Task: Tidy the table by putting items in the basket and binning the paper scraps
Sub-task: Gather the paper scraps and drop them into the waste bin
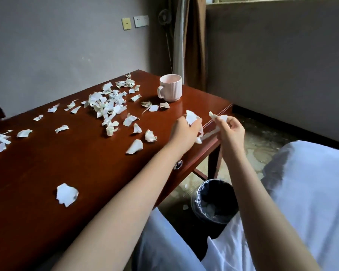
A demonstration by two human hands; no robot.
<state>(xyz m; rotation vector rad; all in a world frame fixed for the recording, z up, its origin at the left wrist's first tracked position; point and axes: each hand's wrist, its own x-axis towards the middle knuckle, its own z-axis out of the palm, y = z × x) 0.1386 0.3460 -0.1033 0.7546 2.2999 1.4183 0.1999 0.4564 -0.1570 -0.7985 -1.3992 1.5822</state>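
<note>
One dark red-brown wooden bench (67, 163) carries one pale pink ribbed ceramic mug (170, 88), upright near its far right corner with the handle turned left. Torn white paper scraps (106, 102) lie over the bench: a dense heap left of the mug, too tangled to count, and some two dozen loose pieces around it. One larger scrap (67, 194) lies alone near the front edge.

One round bin with a black liner (196, 200) stands on the floor below the bench's right end. It holds a few white scraps, and one more scrap lies on the floor just beside it.

The left grip (184, 132) is over the bench's right edge, fingers curled narrow round a crumpled white scrap (191, 116). Its long axis runs roughly upright, with a pointed tip sticking up out of the fingers.

The right grip (231, 130), just past the bench edge, pinches small white scraps (222, 118) between thumb and fingertips, and these point up and leftward.
</note>
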